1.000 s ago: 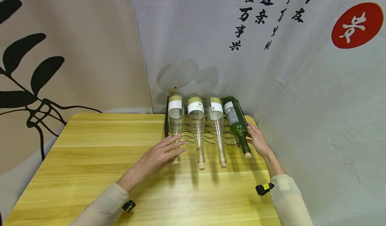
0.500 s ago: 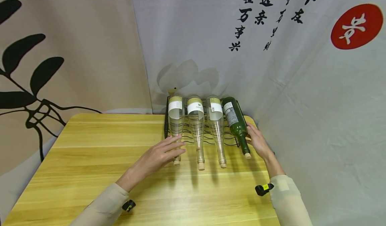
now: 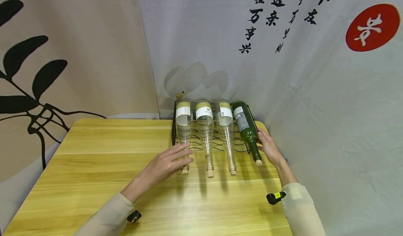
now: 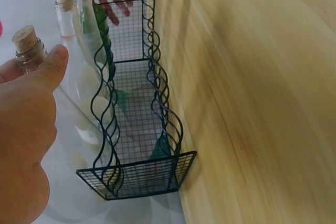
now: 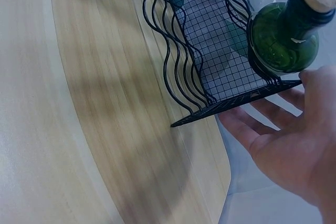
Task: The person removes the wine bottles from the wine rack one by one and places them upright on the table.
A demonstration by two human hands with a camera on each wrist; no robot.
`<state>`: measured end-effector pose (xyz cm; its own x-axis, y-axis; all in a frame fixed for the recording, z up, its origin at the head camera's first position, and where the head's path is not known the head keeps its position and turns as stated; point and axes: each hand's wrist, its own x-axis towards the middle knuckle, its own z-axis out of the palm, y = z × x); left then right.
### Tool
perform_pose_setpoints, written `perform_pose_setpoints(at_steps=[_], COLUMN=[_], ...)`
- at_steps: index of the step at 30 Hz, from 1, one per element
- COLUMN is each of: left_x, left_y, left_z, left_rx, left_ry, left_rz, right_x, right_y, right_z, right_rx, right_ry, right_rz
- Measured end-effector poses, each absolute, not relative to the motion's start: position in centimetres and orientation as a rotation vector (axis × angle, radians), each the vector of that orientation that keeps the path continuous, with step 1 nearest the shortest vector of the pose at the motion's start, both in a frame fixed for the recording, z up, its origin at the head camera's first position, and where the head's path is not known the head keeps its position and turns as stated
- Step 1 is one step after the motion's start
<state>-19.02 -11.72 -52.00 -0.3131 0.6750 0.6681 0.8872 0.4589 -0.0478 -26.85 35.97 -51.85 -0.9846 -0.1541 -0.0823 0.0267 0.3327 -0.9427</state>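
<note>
My left hand (image 3: 168, 162) is at the neck of the leftmost clear glass bottle (image 3: 184, 124). In the left wrist view its thumb (image 4: 56, 59) and a finger lie on either side of that neck, just below the cork (image 4: 24, 39). The bottle lies on a black wire wine rack (image 4: 136, 179), its corked end towards me. My right hand (image 3: 270, 147) is beside the green wine bottle (image 3: 248, 131) at the rack's right end. In the right wrist view its fairly straight fingers (image 5: 244, 127) touch the rack's mesh side from outside.
Two more corked clear bottles, one in the middle (image 3: 205, 131) and one to its right (image 3: 226, 131), lie between the leftmost and green bottles. The rack stands at the back of a wooden table (image 3: 126, 134), close to a printed cloth backdrop (image 3: 201, 47).
The corked end of the leftmost clear bottle has shifted slightly to the right and towards me, with my left hand at its neck. The right hand and other bottles look the same.
</note>
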Motion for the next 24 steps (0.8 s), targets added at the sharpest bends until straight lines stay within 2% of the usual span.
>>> perform_pose_setpoints(at_steps=[24], left_x=[-18.7], left_y=[-11.7], left_z=[-49.1], left_rx=[-1.255], left_ry=[-2.059], left_rz=[-0.670], right_x=[-26.7], right_y=[36.0], right_z=[-51.8], right_rx=[-0.120], right_ry=[2.426], right_rz=[-1.737])
